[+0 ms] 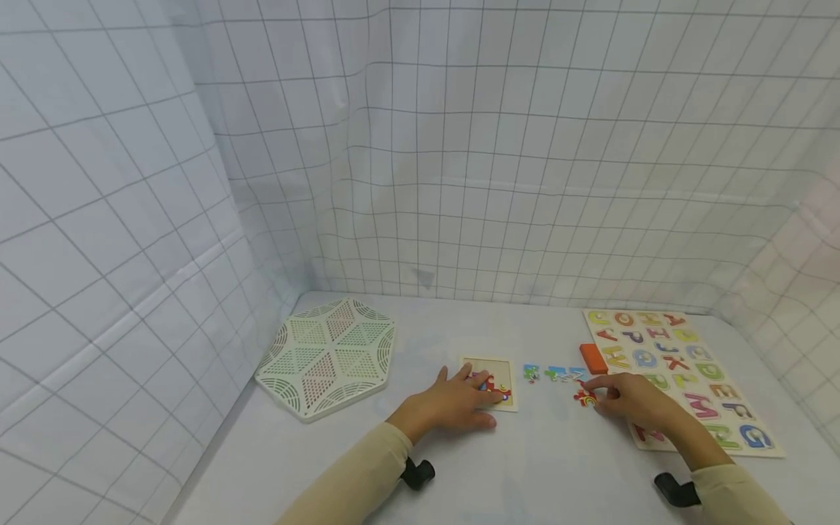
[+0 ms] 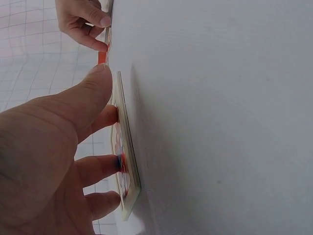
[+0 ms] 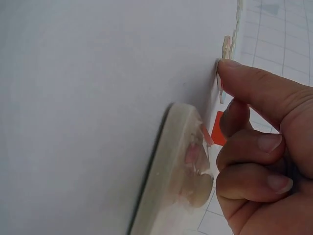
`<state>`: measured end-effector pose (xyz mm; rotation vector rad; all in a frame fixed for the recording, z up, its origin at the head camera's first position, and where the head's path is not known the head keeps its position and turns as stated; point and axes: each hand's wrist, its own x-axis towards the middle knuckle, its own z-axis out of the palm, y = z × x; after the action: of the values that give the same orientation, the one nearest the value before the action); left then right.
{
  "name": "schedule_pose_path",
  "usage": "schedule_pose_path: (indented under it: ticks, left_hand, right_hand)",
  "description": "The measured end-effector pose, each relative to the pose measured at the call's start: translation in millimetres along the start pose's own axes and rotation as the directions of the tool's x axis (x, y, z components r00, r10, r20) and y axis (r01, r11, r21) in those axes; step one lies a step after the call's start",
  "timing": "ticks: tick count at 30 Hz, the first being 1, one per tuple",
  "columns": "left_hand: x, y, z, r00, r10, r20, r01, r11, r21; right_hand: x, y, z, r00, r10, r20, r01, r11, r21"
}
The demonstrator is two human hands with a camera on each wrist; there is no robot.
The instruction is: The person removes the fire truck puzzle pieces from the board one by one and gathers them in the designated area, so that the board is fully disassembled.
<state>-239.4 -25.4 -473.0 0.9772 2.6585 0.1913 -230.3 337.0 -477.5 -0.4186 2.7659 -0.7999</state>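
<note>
My left hand point(image 1: 453, 403) rests with spread fingers on a small wooden puzzle tray point(image 1: 491, 364). Red and multicoloured pieces lie in the tray, partly hidden under those fingers. In the left wrist view, the fingertips press on the tray's face while the thumb stays off to the side. My right hand point(image 1: 633, 399) pinches a red puzzle piece point(image 1: 583, 398) at the table surface between thumb and index finger, its other fingers curled in. Just beyond it lie blue and green puzzle pieces point(image 1: 559, 375), and one more loose piece point(image 1: 531, 372) sits nearer the tray.
An alphabet board point(image 1: 698, 379) with coloured letters lies at the right, partly under the right forearm. An orange block point(image 1: 593, 359) sits against its left edge. A white hexagonal patterned panel point(image 1: 335, 357) lies at the left. Gridded white curtains point(image 1: 512, 160) enclose the table.
</note>
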Motion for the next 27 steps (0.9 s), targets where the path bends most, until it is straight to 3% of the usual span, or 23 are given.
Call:
schedule_pose_path:
  ticks: [5,10,15,21,24,27]
  left_hand:
    - [0.8,-1.5,1.1,1.0,-0.001,0.001,0.001,1.0,-0.002]
    - [1.3,-1.3,2.1,1.0,0.0,-0.002,0.0,1.0,-0.004]
    - [1.4,-0.9,1.2,1.0,0.006,-0.021,-0.007,1.0,-0.005]
    - [0.4,-2.2,1.4,0.999,0.008,-0.041,-0.008,1.0,0.006]
    - [0.3,-4.0,1.6,0.997,-0.015,-0.079,0.018,0.999,0.034]
    - [0.0,-7.0,1.3,0.986,-0.084,-0.148,0.088,0.996,0.026]
  right_hand:
    - [-0.7,-3.8,-0.2,1.0,0.004,-0.011,-0.004,1.0,0.01]
    - [4.0,-10.9,-1.8,0.998,-0.043,-0.042,0.045,0.998,0.053]
    - [14.6,-27.4,-1.3,0.998,-0.063,-0.028,0.067,0.987,0.144]
    - [29.6,-53.4,4.4,0.999,-0.039,0.001,0.038,0.977,0.212]
    - [38.2,-63.8,8.9,1.0,-0.027,0.006,0.025,0.972,0.235]
    - [48.0,-72.7,15.8,1.0,0.017,0.005,-0.018,0.966,0.258]
